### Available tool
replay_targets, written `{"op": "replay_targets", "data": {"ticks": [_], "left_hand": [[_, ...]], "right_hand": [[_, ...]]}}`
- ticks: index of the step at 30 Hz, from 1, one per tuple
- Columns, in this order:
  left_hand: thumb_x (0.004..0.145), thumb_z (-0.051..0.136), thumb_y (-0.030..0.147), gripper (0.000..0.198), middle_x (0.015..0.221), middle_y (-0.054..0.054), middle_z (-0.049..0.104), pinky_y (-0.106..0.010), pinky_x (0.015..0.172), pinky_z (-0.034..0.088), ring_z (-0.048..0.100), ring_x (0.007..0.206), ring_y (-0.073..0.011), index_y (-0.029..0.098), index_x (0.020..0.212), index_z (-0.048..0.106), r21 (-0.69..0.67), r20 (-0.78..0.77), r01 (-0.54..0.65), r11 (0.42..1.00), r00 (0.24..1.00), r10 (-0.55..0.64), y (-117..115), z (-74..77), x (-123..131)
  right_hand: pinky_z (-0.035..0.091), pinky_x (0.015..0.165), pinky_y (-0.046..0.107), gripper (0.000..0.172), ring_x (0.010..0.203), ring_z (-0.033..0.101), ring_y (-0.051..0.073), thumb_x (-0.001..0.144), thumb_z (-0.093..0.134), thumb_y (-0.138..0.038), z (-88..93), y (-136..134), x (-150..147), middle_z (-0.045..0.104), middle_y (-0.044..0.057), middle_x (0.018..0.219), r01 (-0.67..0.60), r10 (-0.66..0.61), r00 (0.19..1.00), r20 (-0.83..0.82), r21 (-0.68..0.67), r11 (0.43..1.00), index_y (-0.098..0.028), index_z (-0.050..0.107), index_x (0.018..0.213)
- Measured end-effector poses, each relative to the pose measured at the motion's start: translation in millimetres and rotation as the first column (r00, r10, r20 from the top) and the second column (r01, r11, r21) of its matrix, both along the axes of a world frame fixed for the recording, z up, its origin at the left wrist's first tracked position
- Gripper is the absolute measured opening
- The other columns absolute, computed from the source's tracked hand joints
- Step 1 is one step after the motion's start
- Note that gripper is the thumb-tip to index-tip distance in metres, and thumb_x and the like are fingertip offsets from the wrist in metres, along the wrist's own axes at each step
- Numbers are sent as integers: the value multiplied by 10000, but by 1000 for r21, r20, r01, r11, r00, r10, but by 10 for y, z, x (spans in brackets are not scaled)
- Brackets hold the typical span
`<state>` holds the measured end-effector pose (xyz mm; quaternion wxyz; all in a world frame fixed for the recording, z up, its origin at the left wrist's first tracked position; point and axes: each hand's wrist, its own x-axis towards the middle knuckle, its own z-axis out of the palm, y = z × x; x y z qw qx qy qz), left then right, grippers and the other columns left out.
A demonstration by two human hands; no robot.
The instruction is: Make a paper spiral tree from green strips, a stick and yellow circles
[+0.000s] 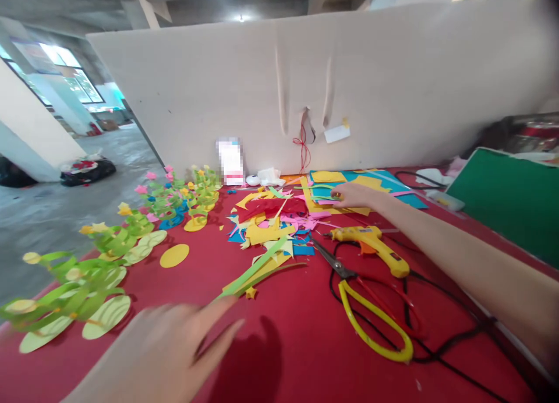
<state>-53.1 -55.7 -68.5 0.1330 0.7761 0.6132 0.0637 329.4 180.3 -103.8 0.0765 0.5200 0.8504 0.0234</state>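
Observation:
My right hand [353,194] reaches far across the red table [305,345] and rests on a stack of coloured paper sheets [349,187], its fingers curled on a green strip. My left hand [174,350] hovers low and blurred near the front edge, fingers stretched out, holding nothing. A long green paper strip [253,270] lies just beyond its fingertips. Between the hands lie yellow-handled scissors [367,310] and a yellow glue gun [371,246].
A heap of paper scraps [271,222] fills the table's middle. Green paper flower plants [82,280] line the left edge, more at the back [183,196]. A black cord [437,345] loops at right. A green board [506,199] and a beige partition [349,82] bound the table.

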Motion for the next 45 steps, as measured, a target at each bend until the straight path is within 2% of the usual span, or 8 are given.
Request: {"op": "replay_targets", "data": {"ticks": [2,4,6,11,15,20,30,45], "left_hand": [[790,381,491,336,721,-38,683,-294,512,393,626,666,-247,341,915,654,24,-168,167,986,973,-161,299,225,479],[830,347,421,331,614,-11,648,-260,467,342,583,530,-181,300,843,655,105,-200,307,946,938,-282,669,388,869],[833,389,359,273,672,-9,650,-258,497,363,584,580,-173,266,856,645,167,-220,381,909,913,-343,1089,453,1151],[851,470,304,227,942,-50,613,-340,730,465,581,812,-159,147,977,574,144,-273,517,844,840,-469,2057,254,1579],[846,495,314,229,975,-59,587,-365,773,478,574,870,-167,132,970,558,68,-344,588,806,772,-534,2442,-11,1809],[844,500,302,231,1022,-65,572,-379,795,473,562,915,-180,141,1001,550,1,-384,649,761,703,-599,2592,-161,1972],[843,490,352,333,1070,-77,549,-387,781,480,560,919,-194,153,1111,492,-94,-378,682,725,649,-660,2593,-147,2073],[845,498,303,270,1058,-72,555,-370,766,489,566,902,-182,139,1059,520,-183,-420,731,657,547,-725,2493,-7,2218]], "right_hand": [[472,766,367,292,899,553,161,839,482,-331,17,0,5,555,64,1047,-1,1,1000,-8,-6,1000,-143,524,1058],[476,755,359,288,882,557,155,843,475,-331,40,-16,6,559,61,1034,-3,2,1000,-24,-6,1000,-143,526,1055],[477,750,355,283,872,559,153,845,472,-330,65,-41,0,563,58,1023,0,0,999,-42,7,1000,-142,529,1048],[469,776,375,300,911,550,164,844,474,-325,127,-96,-29,549,68,1060,36,-29,995,-92,70,997,-146,511,1082],[476,758,355,273,881,556,152,847,469,-323,166,-106,-7,560,61,1035,51,-44,993,-112,63,997,-148,530,1048],[480,747,346,275,863,560,145,851,462,-323,155,-73,60,562,60,1028,75,-60,986,-154,89,993,-154,525,1059],[482,740,353,301,864,561,151,850,466,-321,133,-98,33,558,62,1026,25,9,986,-169,199,980,-145,501,1092],[461,788,366,256,915,548,157,844,474,-319,199,-163,60,560,60,1050,-56,56,998,21,2,998,-160,544,1033]]}}
